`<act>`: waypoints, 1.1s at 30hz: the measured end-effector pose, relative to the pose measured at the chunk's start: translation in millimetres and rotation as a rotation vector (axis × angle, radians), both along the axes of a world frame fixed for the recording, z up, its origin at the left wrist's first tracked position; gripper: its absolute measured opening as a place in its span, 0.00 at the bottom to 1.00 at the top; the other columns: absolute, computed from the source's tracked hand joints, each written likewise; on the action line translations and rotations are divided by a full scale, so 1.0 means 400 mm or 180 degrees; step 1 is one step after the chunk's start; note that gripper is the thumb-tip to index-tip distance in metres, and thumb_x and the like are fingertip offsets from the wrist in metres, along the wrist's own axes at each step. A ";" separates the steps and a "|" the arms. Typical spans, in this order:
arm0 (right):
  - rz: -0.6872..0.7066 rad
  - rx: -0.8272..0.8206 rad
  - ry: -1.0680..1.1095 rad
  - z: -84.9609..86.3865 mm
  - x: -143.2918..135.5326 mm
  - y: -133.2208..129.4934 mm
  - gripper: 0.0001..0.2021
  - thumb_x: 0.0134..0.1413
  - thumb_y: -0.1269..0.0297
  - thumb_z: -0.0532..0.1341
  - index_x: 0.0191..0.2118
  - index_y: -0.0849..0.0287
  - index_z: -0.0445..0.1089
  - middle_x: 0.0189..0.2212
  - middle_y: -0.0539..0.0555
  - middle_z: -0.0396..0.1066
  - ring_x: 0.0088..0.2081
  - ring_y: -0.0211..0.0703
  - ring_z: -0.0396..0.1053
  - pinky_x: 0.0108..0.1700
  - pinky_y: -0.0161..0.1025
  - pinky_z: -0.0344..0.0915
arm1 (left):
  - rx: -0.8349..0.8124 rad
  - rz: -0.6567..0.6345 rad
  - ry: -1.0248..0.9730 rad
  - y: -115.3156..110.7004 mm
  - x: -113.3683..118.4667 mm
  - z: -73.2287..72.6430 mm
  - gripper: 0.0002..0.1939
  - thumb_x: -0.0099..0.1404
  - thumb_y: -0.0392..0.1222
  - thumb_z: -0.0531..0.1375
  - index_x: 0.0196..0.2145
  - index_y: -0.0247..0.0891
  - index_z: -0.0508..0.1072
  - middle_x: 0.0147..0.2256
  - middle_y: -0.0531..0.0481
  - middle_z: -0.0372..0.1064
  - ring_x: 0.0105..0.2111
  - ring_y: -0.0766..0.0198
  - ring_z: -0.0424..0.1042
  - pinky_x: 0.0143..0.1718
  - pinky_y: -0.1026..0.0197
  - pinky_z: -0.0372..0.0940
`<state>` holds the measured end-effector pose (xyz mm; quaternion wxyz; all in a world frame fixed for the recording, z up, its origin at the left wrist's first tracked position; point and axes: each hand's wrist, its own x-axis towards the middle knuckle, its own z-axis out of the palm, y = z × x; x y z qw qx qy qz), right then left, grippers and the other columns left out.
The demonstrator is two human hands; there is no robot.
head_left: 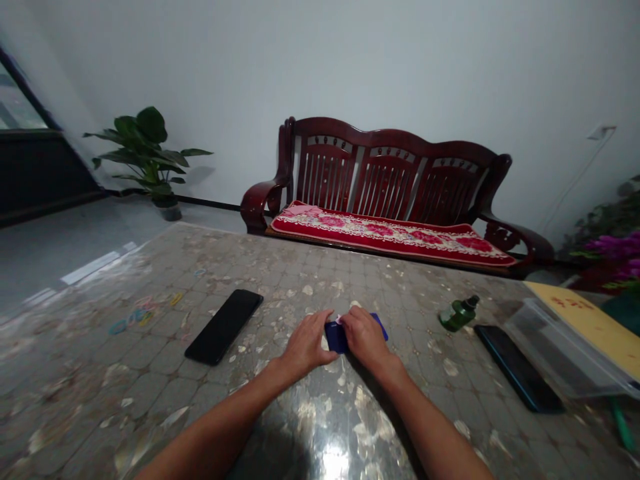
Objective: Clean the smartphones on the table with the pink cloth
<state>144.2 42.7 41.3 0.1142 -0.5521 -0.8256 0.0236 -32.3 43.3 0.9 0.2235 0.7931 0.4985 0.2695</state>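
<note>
A flat blue rectangular object point(336, 338), its exact kind unclear, lies on the table in front of me. My left hand point(306, 343) curves around its left end, thumb at the near edge and fingertips by the far edge. Over its middle, my right hand point(364, 335) is closed, fingertips pinched on a small whitish-pink piece point(339, 320) too small to identify. The right hand covers much of the blue surface, and its right end shows beyond the knuckles.
A black phone point(225, 327) lies to the left, near several coloured bands point(143, 312). To the right are a green bottle point(459, 314), another phone point(520, 368) and a clear plastic box point(555, 353) under a yellow board point(590, 320). A wooden bench point(385, 147) stands behind the table.
</note>
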 end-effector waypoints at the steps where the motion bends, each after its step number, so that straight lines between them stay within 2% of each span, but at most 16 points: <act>1: 0.0120 -0.0023 0.0015 0.001 -0.003 -0.001 0.12 0.65 0.74 0.54 0.39 0.57 0.76 0.37 0.55 0.72 0.41 0.44 0.67 0.43 0.36 0.59 | -0.0022 0.0018 0.0024 0.000 0.001 0.002 0.44 0.46 0.38 0.70 0.61 0.40 0.62 0.55 0.41 0.68 0.54 0.45 0.68 0.57 0.44 0.63; 4: 0.0330 -0.0059 0.0029 0.003 -0.012 -0.004 0.12 0.65 0.74 0.55 0.39 0.57 0.76 0.37 0.54 0.72 0.41 0.43 0.67 0.43 0.35 0.59 | -0.0087 0.0050 0.0113 -0.002 0.001 0.011 0.45 0.46 0.37 0.70 0.62 0.39 0.61 0.55 0.40 0.69 0.54 0.45 0.69 0.57 0.45 0.63; 9: 0.0028 -0.0002 -0.0025 0.001 -0.019 -0.002 0.11 0.65 0.73 0.56 0.38 0.58 0.76 0.38 0.56 0.72 0.42 0.45 0.67 0.43 0.36 0.59 | -0.0103 0.0043 0.0127 -0.005 0.001 0.023 0.45 0.47 0.38 0.70 0.62 0.39 0.61 0.54 0.41 0.70 0.54 0.45 0.69 0.57 0.45 0.63; 14: 0.0484 -0.0067 0.0163 -0.005 -0.016 -0.004 0.12 0.65 0.74 0.55 0.39 0.58 0.76 0.36 0.54 0.72 0.41 0.43 0.67 0.42 0.36 0.59 | -0.0101 0.0086 0.0129 -0.004 0.001 0.015 0.45 0.46 0.37 0.70 0.62 0.38 0.61 0.56 0.40 0.69 0.54 0.45 0.69 0.57 0.45 0.63; 19: 0.0177 0.0065 0.0164 -0.011 -0.011 -0.001 0.11 0.65 0.74 0.55 0.39 0.58 0.76 0.37 0.55 0.71 0.41 0.44 0.66 0.42 0.36 0.58 | -0.0056 0.0079 0.0158 -0.003 0.001 0.010 0.44 0.47 0.38 0.70 0.61 0.36 0.61 0.55 0.40 0.70 0.54 0.45 0.69 0.57 0.46 0.64; 24: 0.0486 -0.0030 0.0247 -0.012 -0.004 -0.021 0.10 0.64 0.74 0.57 0.40 0.58 0.76 0.36 0.54 0.71 0.40 0.43 0.66 0.42 0.36 0.58 | -0.0070 0.0090 0.0203 -0.005 0.002 0.014 0.43 0.48 0.38 0.70 0.61 0.37 0.62 0.55 0.39 0.69 0.54 0.45 0.69 0.57 0.46 0.64; 26: 0.0400 0.0008 0.0226 -0.010 0.009 -0.024 0.10 0.64 0.74 0.57 0.40 0.58 0.77 0.36 0.54 0.71 0.40 0.43 0.66 0.43 0.37 0.58 | -0.0061 0.0098 0.0194 -0.005 0.002 0.015 0.43 0.48 0.38 0.70 0.61 0.37 0.62 0.55 0.40 0.69 0.54 0.45 0.69 0.57 0.46 0.64; 30: -0.0146 0.0135 0.0118 -0.009 0.031 -0.018 0.12 0.66 0.72 0.56 0.41 0.58 0.77 0.37 0.55 0.72 0.40 0.45 0.67 0.43 0.38 0.58 | -0.0094 0.0100 0.0189 -0.006 0.002 0.015 0.44 0.47 0.40 0.71 0.61 0.37 0.62 0.53 0.40 0.71 0.53 0.45 0.70 0.56 0.47 0.64; 33: -0.0126 0.0146 0.0128 -0.014 0.023 -0.025 0.12 0.66 0.72 0.55 0.40 0.58 0.77 0.36 0.55 0.72 0.40 0.45 0.67 0.42 0.38 0.58 | -0.0077 0.0105 0.0193 -0.006 0.002 0.015 0.43 0.47 0.39 0.71 0.61 0.37 0.62 0.53 0.40 0.71 0.53 0.45 0.70 0.56 0.47 0.64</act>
